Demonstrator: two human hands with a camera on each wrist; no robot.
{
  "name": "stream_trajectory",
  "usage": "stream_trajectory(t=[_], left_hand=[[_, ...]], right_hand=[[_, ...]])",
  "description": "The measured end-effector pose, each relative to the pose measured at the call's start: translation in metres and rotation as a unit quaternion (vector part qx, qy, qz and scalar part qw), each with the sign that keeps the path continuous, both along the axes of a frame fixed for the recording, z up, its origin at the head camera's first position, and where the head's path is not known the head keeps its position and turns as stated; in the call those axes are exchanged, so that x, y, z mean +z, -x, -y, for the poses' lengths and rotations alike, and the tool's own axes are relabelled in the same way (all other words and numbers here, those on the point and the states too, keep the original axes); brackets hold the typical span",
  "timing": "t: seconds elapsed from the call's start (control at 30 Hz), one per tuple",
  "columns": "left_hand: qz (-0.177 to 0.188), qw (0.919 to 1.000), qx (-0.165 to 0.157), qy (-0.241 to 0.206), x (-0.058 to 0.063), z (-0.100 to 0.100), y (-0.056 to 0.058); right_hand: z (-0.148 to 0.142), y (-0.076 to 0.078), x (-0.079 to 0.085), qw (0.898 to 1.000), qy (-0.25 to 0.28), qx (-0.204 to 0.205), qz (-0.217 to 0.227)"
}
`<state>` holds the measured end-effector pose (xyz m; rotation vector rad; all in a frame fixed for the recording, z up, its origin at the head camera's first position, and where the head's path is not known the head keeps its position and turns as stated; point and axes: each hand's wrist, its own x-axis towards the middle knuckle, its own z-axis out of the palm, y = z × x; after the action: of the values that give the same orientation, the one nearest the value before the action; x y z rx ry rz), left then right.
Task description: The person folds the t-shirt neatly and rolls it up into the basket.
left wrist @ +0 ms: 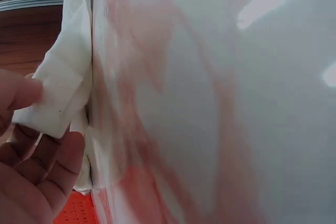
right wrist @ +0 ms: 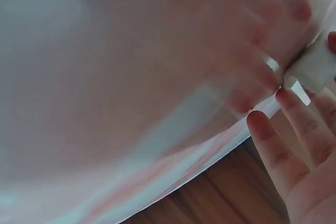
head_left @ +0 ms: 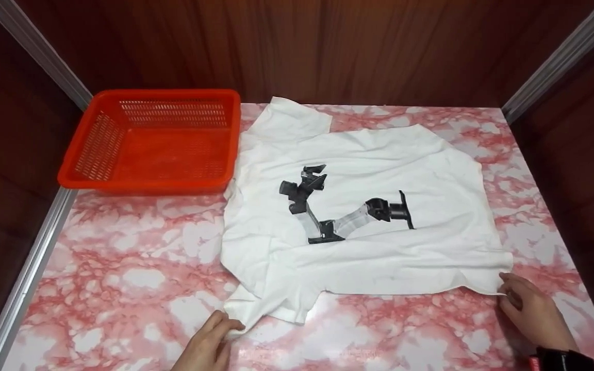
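A white T-shirt [head_left: 390, 257] lies spread sideways on the table, wrinkled, with a black and grey robot-arm print [head_left: 328, 226] facing up. Its hem is toward the right and its neck end toward the basket. My left hand [head_left: 208, 341] pinches the near sleeve's edge at the lower left; in the left wrist view the sleeve cloth [left wrist: 58, 93] is between thumb and fingers. At the lower right my right hand [head_left: 534, 309] pinches the near hem corner. The right wrist view shows a bit of that cloth [right wrist: 313, 69] by the thumb and fingers, partly cut off.
A red plastic basket [head_left: 163, 186] with perforated sides stands at the back left, its right side against the shirt. Dark wood panels [head_left: 297, 51] with metal trim close off the back and sides. The tabletop [head_left: 121, 288] is glossy pink-and-white marbled.
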<state>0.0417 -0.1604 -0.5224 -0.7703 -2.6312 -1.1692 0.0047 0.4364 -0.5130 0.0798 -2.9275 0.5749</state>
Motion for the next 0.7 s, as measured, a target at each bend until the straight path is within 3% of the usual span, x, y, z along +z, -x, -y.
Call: stream_trajectory(t=[0.1,0.2,0.37,0.57,0.7], left_hand=[[-0.034,0.9992,-0.012,-0.019,-0.004,0.001,-0.003],[-0.083,0.9963,0.004,-0.024,-0.005,0.002,-0.004],[-0.125,0.9918,0.017,-0.015,0.004,0.003,-0.004],[-0.160,0.9859,-0.024,-0.041,0.016,-0.002,-0.003],[-0.210,0.9718,-0.055,-0.093,0.032,-0.014,0.001]], right_hand=[[-0.004,-0.005,0.001,1.000,0.010,-0.008,-0.008],[-0.005,-0.008,0.003,0.999,-0.006,-0.034,-0.010],[-0.005,-0.015,0.007,0.998,-0.005,-0.062,-0.025],[-0.003,-0.023,0.011,0.992,0.009,-0.098,-0.084],[-0.004,-0.025,0.013,0.985,0.025,-0.085,-0.148]])
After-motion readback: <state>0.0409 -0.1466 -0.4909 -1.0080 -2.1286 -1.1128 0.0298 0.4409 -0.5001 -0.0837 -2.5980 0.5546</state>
